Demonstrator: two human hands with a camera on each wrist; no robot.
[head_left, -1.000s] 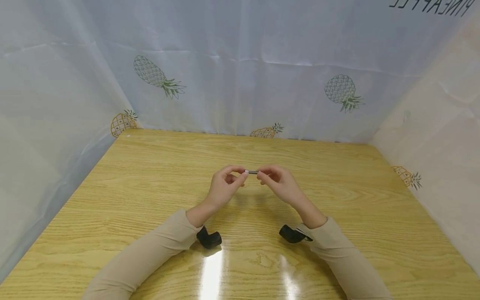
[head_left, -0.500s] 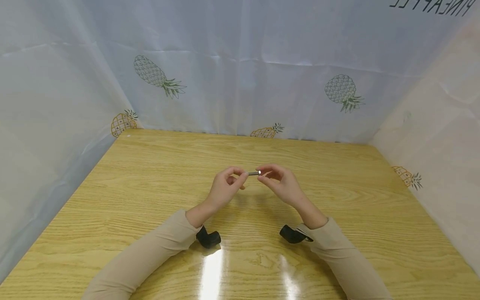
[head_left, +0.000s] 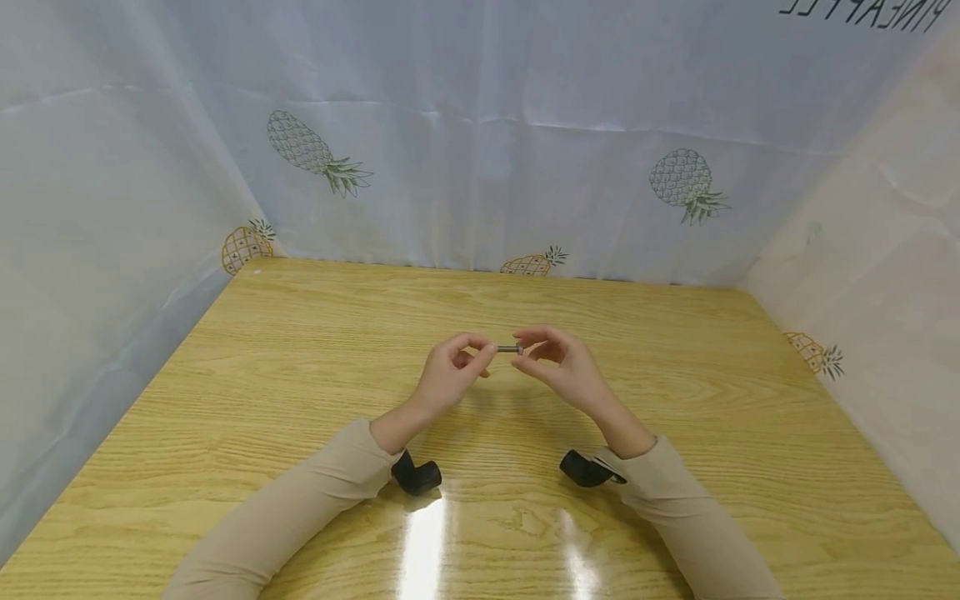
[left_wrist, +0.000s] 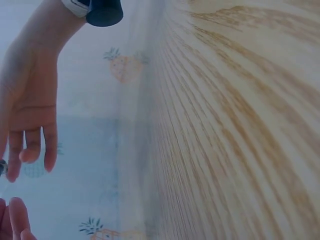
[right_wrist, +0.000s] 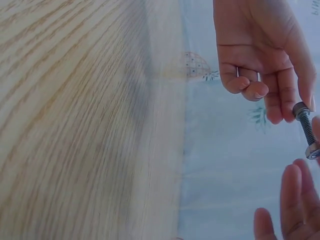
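Observation:
My left hand [head_left: 448,371] pinches one end of a metal bolt [head_left: 506,349] between thumb and index finger, over the middle of the table. The bolt lies about level and points right. In the right wrist view its dark cylindrical head [right_wrist: 300,109] is at the left fingertips, and a shiny nut [right_wrist: 312,151] sits on the far end of the threaded shank. My right hand [head_left: 567,371] is at the nut end, thumb and index finger spread above and below it, apart from it in the head view. The left wrist view shows a bit of metal at its left edge.
The wood-grain table [head_left: 315,325] spreads below both hands. Pineapple-print curtains [head_left: 480,167] hang behind it and on both sides. Black wrist-camera mounts [head_left: 417,475] stick out under both sleeve cuffs.
My right thumb and index finger, earlier closed on the bolt's right end, have spread apart and now leave the nut visible. My left hand has hardly moved.

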